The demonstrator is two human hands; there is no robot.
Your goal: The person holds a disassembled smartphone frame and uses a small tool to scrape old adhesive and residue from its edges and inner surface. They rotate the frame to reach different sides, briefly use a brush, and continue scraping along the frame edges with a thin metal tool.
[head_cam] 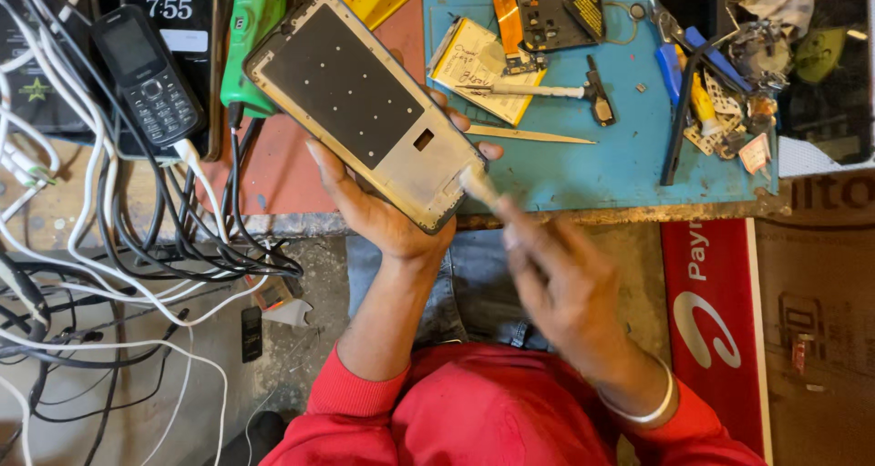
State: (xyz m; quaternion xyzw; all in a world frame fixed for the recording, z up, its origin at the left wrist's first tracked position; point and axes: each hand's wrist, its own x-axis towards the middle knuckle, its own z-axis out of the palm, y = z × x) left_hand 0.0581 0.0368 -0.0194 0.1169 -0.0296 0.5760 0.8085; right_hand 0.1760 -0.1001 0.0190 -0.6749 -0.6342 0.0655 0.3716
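My left hand (pixel 383 206) grips an opened phone frame (pixel 365 106) from below, tilted, with its dark inner plate and pale lower section facing up. My right hand (pixel 556 279) is blurred and holds a small pale tool or brush (pixel 480 188) whose tip touches the frame's lower right corner. Both arms wear red sleeves, and a silver bangle (pixel 647 407) sits on my right wrist.
A blue work mat (pixel 629 156) carries a yellow battery (pixel 474 65), a circuit board with an orange flex cable (pixel 547 10), a small hammer-like tool (pixel 556 91), a thin pale spudger (pixel 529 136) and a pile of parts (pixel 729 83). A keypad phone (pixel 146 74), a green tool (pixel 255 29) and tangled cables (pixel 137 247) lie left.
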